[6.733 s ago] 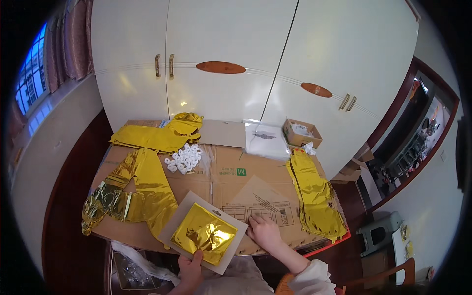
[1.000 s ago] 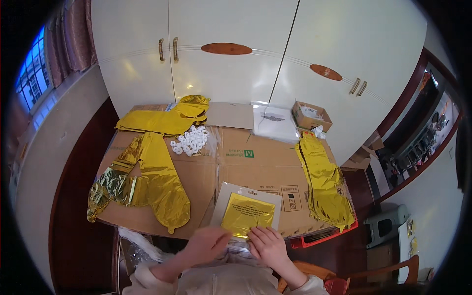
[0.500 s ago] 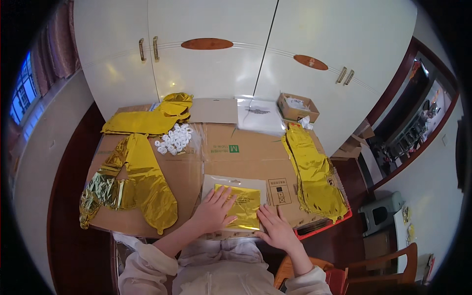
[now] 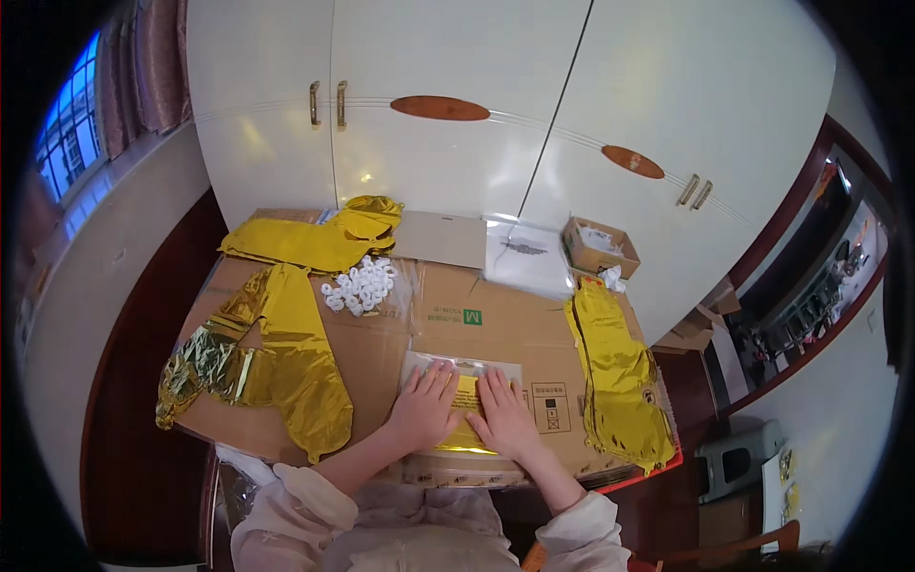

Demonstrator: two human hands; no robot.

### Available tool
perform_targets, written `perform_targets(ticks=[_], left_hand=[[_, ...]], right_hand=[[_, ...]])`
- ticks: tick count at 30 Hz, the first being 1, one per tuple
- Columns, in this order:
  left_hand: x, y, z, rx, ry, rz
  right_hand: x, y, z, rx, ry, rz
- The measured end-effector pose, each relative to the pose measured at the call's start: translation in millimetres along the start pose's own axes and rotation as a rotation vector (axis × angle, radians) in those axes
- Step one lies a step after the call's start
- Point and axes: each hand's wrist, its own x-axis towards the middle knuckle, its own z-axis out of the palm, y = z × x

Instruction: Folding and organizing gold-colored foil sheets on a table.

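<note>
Two bare hands lay palm down on a flat gold packet (image 4: 465,436) near the front edge of a cardboard-covered table (image 4: 381,348). Fingers were straight and slightly spread on the left hand (image 4: 426,410), which covered the packet's left part and clasped nothing. Its partner, the right hand (image 4: 506,421), was likewise unclenched, resting on the packet's right part with its fingers pointing away from the body. Between the two hands, dark print showed on the gold, and a pale card (image 4: 486,366) showed beyond the fingertips.

To the left lay a large gold foil shape (image 4: 303,348) with a gap in it, crinkled and shiny at its far left. Behind it sat a stack of gold foil (image 4: 291,246), with a heap of small white rings (image 4: 359,287) just beside it. Along the back were a grey-brown board (image 4: 443,238), some clear plastic bags (image 4: 526,255) and a small open box (image 4: 599,247) with white stuff inside. Another gold foil pile (image 4: 620,372) lay along the table's right side. White cupboards (image 4: 429,162) stood behind the table.
</note>
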Motion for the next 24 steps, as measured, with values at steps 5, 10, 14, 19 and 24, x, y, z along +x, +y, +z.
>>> perform_targets(ticks=[5,10,14,19,24], left_hand=[[-5,2,0,-0.003,-0.037,-0.045],[-4,3,-3,0.006,-0.084,-0.058],[-4,1,-2,0.01,-0.102,-0.077],[-5,-2,-8,0.069,-0.123,-0.101],[1,-15,-10,0.058,-0.056,-0.02]], right_hand=[[0,-1,-1,-0.006,0.008,-0.033],[1,3,-5,-0.024,0.009,-0.06],[2,5,-8,-0.044,-0.034,-0.058],[3,8,-7,-0.052,-0.036,-0.06],[-10,2,1,-0.064,0.03,0.045]])
